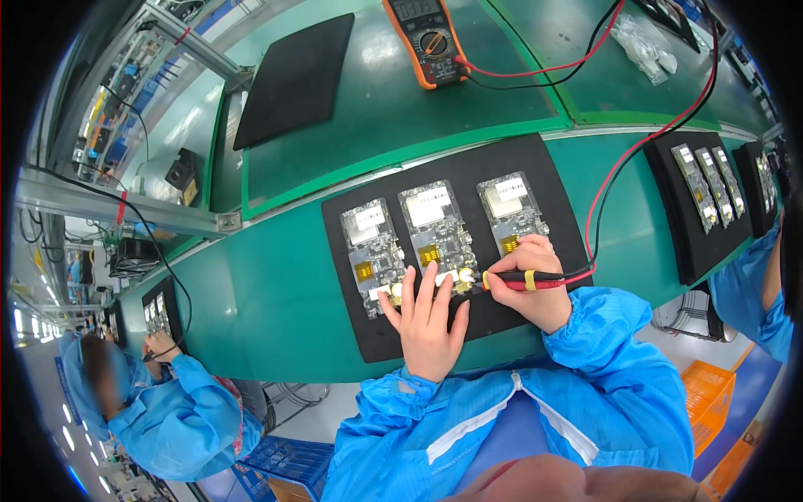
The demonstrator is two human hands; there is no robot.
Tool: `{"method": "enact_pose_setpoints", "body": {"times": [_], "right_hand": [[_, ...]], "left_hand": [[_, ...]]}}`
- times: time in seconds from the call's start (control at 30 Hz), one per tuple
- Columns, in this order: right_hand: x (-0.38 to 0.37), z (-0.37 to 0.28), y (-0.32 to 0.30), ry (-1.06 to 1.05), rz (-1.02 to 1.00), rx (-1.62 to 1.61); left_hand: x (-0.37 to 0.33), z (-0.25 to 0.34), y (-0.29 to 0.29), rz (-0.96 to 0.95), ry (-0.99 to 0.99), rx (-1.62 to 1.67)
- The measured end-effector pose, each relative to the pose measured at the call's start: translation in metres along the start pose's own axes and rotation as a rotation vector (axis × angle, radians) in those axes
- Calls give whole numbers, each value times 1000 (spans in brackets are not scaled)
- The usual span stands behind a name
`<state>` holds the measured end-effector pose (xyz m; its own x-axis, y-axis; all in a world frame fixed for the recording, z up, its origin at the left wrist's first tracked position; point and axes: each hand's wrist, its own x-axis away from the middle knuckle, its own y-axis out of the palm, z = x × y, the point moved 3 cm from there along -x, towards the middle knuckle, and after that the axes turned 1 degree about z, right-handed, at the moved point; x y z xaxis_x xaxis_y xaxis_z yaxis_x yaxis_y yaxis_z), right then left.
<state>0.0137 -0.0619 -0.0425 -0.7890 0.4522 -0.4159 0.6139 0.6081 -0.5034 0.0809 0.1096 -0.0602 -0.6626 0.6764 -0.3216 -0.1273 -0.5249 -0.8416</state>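
Observation:
Three circuit boards lie on a black foam mat (519, 326) in front of me: a left board (368, 238), a middle board (435, 222) and a right board (506, 205). My left hand (428, 335) rests with fingers spread over the lower ends of the left and middle boards. In my right hand (535, 293) is a pair of multimeter probes (523, 281), one red and one black, gripped together. Their tips point left at the lower right edge of the middle board; whether they touch it I cannot tell. My right hand partly covers the right board's lower end.
An orange multimeter (431, 42) stands on the green bench beyond, its red and black leads running round to the right. A dark flat panel (297, 79) lies far left. More boards on foam (698, 192) sit at right. A co-worker (176, 410) works at left.

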Motion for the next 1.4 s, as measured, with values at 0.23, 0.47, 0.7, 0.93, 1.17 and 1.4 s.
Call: {"method": "enact_pose_setpoints", "body": {"times": [0.23, 0.47, 0.7, 0.93, 1.17, 1.4], "right_hand": [[2, 1, -1, -3, 15, -40], [4, 6, 0, 36, 0, -87], [7, -7, -15, 41, 0, -207], [16, -2, -47, 20, 37, -112], [19, 25, -60, 104, 17, -73], [18, 30, -61, 117, -19, -78]], "left_hand": [[-1, 0, -4, 34, -37, -7], [5, -50, -28, 171, -382, -205], [15, -82, -35, 67, -390, 135], [16, -5, 7, -208, -104, 115], [8, 33, 27, -218, -17, 61], [5, 34, 24, -258, -18, 25]]}}
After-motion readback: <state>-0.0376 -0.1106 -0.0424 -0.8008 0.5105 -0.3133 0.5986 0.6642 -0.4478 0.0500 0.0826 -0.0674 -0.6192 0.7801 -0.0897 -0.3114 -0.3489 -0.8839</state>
